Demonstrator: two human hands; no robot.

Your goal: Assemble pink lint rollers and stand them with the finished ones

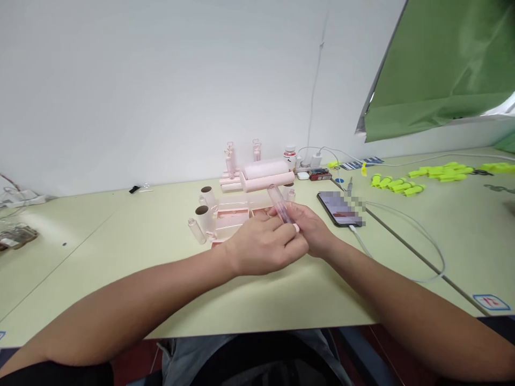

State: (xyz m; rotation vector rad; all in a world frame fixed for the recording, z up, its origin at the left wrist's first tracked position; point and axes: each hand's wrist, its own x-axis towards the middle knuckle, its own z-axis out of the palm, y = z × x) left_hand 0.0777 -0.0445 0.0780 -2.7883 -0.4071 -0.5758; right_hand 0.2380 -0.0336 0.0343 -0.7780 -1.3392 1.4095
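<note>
A clear pinkish tube (278,202) is held tilted in front of me, its far end leaning up and to the left. My left hand (267,244) is closed around the tube's lower end, where a small white tip shows by the fingers. My right hand (311,228) grips the same tube from the right side, its fingers partly hidden. Just beyond the hands stand pink rolls (267,179) and open pink boxes (232,216). To the left, a cardboard-lined tube (204,219) stands upright beside a small clear bottle (197,230).
A phone (340,208) with a white charging cable (438,244) lies on the right. Several neon yellow pieces (398,184) are spread at the far right. A white-capped bottle (289,155) stands by the wall. Packaged items (18,236) lie at the far left.
</note>
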